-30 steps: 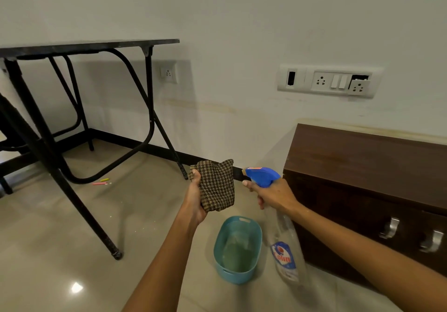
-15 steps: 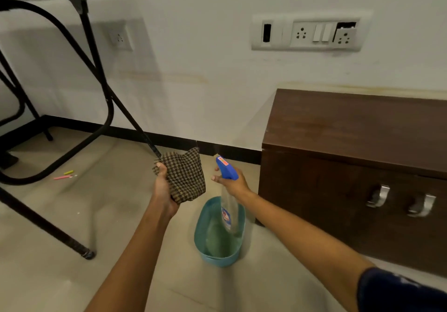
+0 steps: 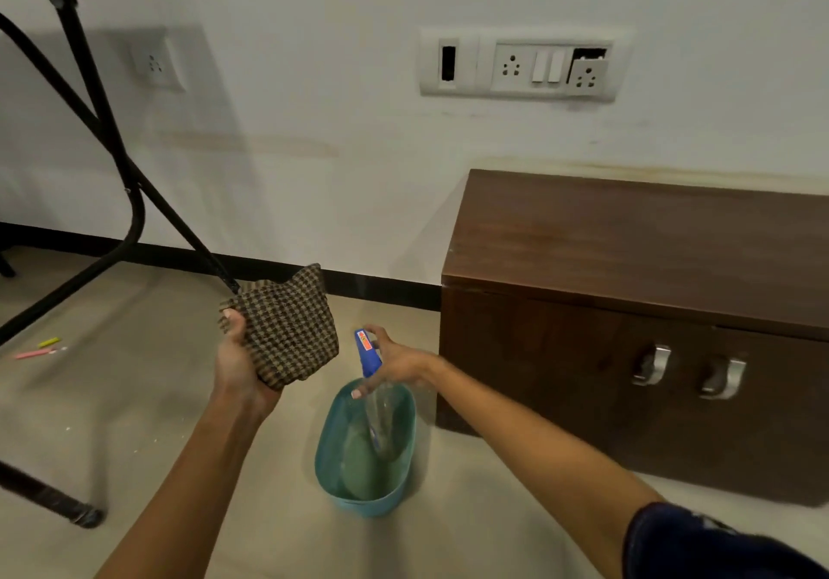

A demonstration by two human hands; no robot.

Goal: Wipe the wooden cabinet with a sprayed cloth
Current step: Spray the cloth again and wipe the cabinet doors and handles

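Dark brown wood: the cabinet, low against the wall at the right of the frame, top bare, not yet touched, with two metal handles on its front. Black metal table frame, upper left, clear of the work. Teal tub, lower centre on the floor, probably set there to receive the bottle. Checked cloth, centre, bunched in the left hand, fingers closed around it, face turned toward the nozzle. Clear spray bottle, blue head upward, hanging over the tub, loosely gripped at the neck by the right hand.
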